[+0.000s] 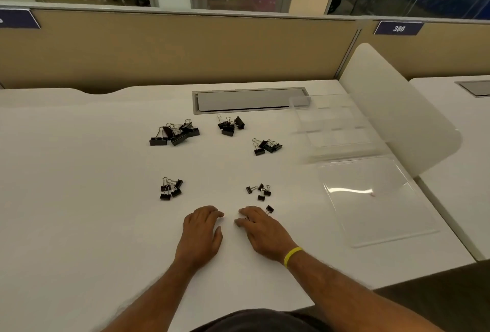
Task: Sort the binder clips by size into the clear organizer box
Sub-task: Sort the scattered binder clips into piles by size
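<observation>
Five clip piles (175, 132) beyond flat left fingers (209, 211), right fingers (253, 213) (grip unclear); organizer (331, 119) alongside.

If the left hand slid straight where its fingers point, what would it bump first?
Probably the far middle clip pile; the left hand looks aimed between the near-left pile and near-right pile.

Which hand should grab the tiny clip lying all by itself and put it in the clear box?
Probably the right hand: it rests right beside the lone small clip, and the clear organizer box sits on that same side. The left hand would have to cross over it.
</observation>
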Available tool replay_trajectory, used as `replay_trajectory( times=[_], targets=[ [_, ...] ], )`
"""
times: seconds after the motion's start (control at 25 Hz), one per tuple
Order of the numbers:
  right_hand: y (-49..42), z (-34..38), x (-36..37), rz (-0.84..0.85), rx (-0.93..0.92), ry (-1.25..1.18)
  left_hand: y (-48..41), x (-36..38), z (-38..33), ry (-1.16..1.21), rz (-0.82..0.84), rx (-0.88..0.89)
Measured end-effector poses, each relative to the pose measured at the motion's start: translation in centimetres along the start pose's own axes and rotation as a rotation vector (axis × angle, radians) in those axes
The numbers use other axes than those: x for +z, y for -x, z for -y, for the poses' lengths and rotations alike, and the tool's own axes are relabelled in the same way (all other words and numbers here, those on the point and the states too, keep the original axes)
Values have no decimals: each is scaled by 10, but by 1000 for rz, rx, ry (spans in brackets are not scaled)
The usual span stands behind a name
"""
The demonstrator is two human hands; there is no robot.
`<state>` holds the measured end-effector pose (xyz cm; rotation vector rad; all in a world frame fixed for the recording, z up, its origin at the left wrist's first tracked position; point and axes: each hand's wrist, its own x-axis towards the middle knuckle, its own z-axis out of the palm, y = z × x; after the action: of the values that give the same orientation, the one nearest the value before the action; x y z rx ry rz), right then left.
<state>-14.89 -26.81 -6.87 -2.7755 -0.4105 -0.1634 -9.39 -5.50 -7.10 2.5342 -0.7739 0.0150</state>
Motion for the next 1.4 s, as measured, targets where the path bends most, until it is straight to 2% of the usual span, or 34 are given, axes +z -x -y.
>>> replay_trajectory(
  times=[0.28, 0.44, 0.56, 0.76, 0.92, 1.04, 1.12, 1.28, 1.36, 1.4],
  targets=[
    [5, -10, 2, -77, 16, -81, -6, 8, -10, -27, 31, 10],
    [1, -16, 0, -118, -41, -64, -8, 9, -11, -34, 29, -3],
    [-5, -16, -5, -214, 36, -168, -12, 8, -11, -45, 34, -4],
    [-30, -15, -23, -496, 448, -715, -23, 7, -13, -46, 32, -13],
    [-59, -21, -46, -572, 915, -1293, -37, 8, -12, -44, 32, -4],
    [-79, -35, -59, -658, 1081, -1745, -51, 9, -10, -38, 38, -2],
    [-90, -47, -63, -699, 1099, -1916, -60, 9, -9, -37, 46, 1],
    [-110, -71, -62, -694, 1110, -1951, -79, 9, -3, -20, 44, -9],
    [-119, -82, -61, -655, 1089, -1736, -87, 10, -1, -7, 40, -30],
    [-123, -88, -60, -621, 1084, -1517, -91, 10, -1, 2, 34, -37]
  ],
)
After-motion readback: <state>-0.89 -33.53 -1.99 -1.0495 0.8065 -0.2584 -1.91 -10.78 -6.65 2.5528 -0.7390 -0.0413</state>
